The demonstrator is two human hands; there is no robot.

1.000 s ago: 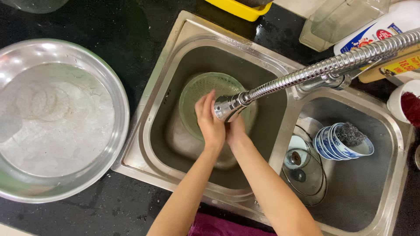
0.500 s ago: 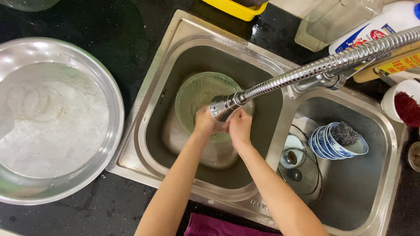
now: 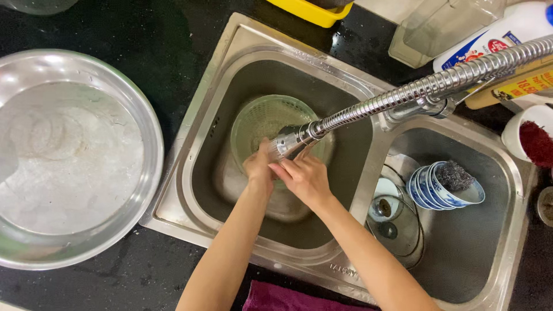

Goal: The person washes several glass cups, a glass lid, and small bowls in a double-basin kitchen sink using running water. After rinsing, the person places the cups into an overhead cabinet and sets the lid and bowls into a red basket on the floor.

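Hands at the left basin. We are holding our left hand point(image 3: 258, 169) and right hand point(image 3: 304, 177) together, fingers loosely curled and gripping nothing, just under the spray head point(image 3: 290, 141); half a second ago they were slightly apart, so we are judging them mid-rinse. Beyond, the green strainer basket point(image 3: 266, 119) is sitting in the sink point(image 3: 230, 52), unmoved.

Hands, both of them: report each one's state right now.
Left hand: pressed against the right under the faucet head; whether it grips anything cannot be told.
Right hand: fingers extended against the left, holding nothing visible.
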